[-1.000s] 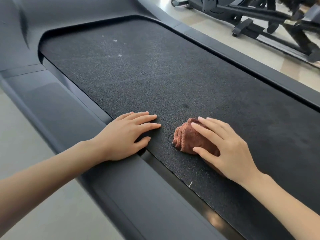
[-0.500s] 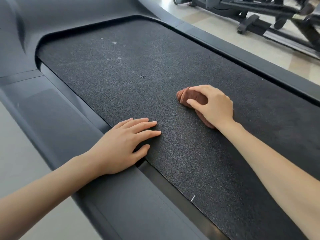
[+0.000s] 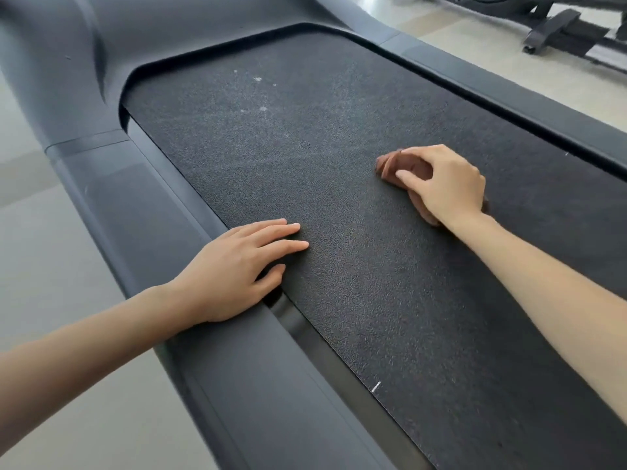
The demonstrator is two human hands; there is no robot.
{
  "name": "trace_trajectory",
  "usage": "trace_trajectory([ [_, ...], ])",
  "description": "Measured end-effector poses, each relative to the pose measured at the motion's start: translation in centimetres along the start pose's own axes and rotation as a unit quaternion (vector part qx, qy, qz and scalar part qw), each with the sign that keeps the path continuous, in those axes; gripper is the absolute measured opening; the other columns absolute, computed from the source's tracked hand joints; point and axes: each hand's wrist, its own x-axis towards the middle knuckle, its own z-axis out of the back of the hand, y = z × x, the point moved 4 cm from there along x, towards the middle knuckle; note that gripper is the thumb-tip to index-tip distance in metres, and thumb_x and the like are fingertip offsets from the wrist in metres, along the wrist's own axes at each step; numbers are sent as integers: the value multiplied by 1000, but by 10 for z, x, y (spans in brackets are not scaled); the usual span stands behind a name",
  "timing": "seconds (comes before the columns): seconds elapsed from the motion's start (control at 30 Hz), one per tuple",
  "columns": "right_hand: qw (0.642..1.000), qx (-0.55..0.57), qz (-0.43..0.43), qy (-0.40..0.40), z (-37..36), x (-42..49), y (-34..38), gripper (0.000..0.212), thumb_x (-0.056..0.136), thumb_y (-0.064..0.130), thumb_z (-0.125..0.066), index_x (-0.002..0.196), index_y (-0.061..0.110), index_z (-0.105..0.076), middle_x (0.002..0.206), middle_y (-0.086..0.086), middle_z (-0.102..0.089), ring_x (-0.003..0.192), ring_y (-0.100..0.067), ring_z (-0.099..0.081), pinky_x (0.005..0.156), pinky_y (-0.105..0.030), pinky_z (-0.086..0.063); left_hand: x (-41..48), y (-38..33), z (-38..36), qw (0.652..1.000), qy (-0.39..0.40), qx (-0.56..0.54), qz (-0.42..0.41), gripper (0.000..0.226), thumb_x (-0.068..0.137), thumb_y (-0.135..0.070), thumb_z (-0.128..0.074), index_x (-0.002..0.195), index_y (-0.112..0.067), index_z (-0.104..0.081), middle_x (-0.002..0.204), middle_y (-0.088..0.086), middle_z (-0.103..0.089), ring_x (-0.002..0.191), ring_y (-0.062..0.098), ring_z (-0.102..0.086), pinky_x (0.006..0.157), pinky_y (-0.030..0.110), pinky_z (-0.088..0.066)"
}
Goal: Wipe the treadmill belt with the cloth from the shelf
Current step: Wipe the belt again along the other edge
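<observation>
While the left hand (image 3: 234, 269) lies flat as it did half a second ago, palm on the grey side rail (image 3: 142, 212) and its fingers (image 3: 288, 246) spread and released on the near edge of the treadmill belt (image 3: 339, 300), the right hand (image 3: 448, 184) has carried the cloth (image 3: 388, 164) further up the belt, away from the left hand and closer to the far side rail (image 3: 509, 93). A second ago the brown cloth sat just beside the left hand's fingertips under a flatter right hand; now it is well apart from them, bunched on the belt beneath the right palm, with the right fingers curled down and clenched on it so that only its folded front edge and a sliver behind the wrist show. Beyond the cloth, toward the curved front end of the belt, pale specks (image 3: 259, 79) and faint dusty streaks lie on the black textured surface. A short white mark (image 3: 376, 386) sits on the belt's near edge, behind the left hand. Other exercise equipment (image 3: 556, 32) stands on the floor past the far rail.
</observation>
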Motion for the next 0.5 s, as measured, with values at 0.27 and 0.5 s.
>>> trace_trajectory([
  [0.27, 993, 31, 117, 9, 29, -110, 51, 32, 83, 46, -61, 111, 33, -67, 114, 10, -64, 99, -19, -60, 78, -32, -48, 2, -3, 2, 999, 23, 34, -15, 49, 91, -31, -31, 133, -21, -55, 143, 1, -48, 132, 21, -42, 109, 41, -35],
  [0.5, 982, 49, 181, 12, 32, -141, 78, 30, 84, 43, -61, 111, 32, -70, 112, 11, -65, 100, -13, -61, 80, -28, -50, 6, 64, 22, 998, 49, 41, -24, 51, 93, -39, -28, 138, -25, -48, 147, -3, -42, 136, 16, -36, 109, 39, -34],
])
